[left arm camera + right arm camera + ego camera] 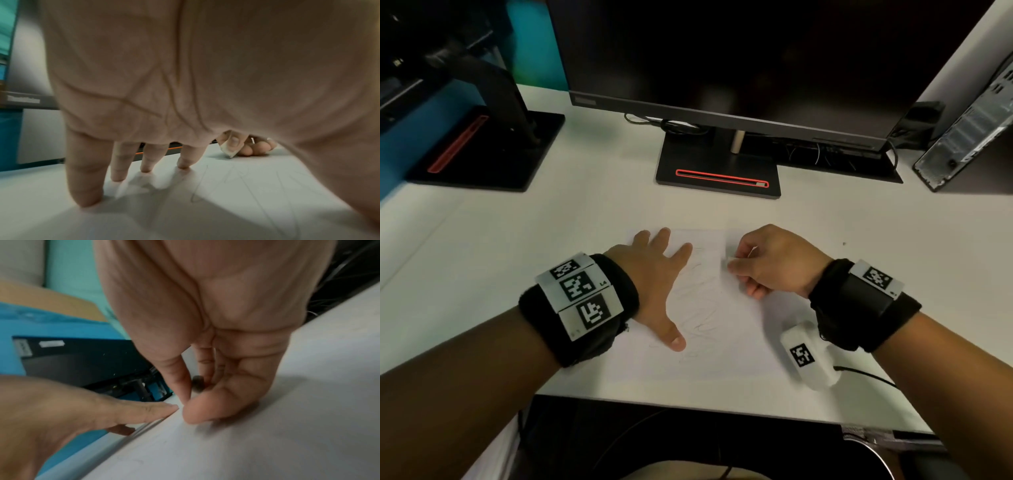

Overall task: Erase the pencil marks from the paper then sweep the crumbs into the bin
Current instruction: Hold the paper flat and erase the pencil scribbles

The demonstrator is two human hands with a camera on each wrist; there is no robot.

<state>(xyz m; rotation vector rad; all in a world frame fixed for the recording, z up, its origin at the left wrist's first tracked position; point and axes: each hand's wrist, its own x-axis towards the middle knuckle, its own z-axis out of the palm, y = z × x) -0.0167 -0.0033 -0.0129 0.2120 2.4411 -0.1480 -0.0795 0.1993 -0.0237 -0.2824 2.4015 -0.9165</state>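
**A:** What does the head view show you?

**B:** Your left hand (654,274) lies flat with its fingers spread straight on the left part of the paper (736,342), which rests on the white table (517,240) in front of a monitor (722,68). Your right hand (767,263) pinches a small white eraser (726,263) near the paper's far right area. Faint pencil marks (698,308) run between your hands. No bin is in view.

**A:** What could go wrong there?

**B:** The marks reach close to your left thumb. If you lift that hand while rubbing, the sheet will likely slide or crumple.

**A:** And the left wrist view?

**B:** Your left fingers (86,178) press down with straight tips, holding nothing. Beyond them, your right hand (246,146) grips the eraser (226,150), its corner tilted toward the paper (226,211). Pencil lines (199,186) cross the sheet below. Rubbing on that corner alone could, in my judgement, tear thin paper or snap the eraser.

**A:** The right wrist view?

**B:** It is blurred. Your right fingers (205,410) curl tightly together at the surface; the eraser itself is hidden here. Your left hand (72,410) lies flat just beside them. Strokes toward it may bump it, and crumbs could scatter off the table edge before you sweep them.
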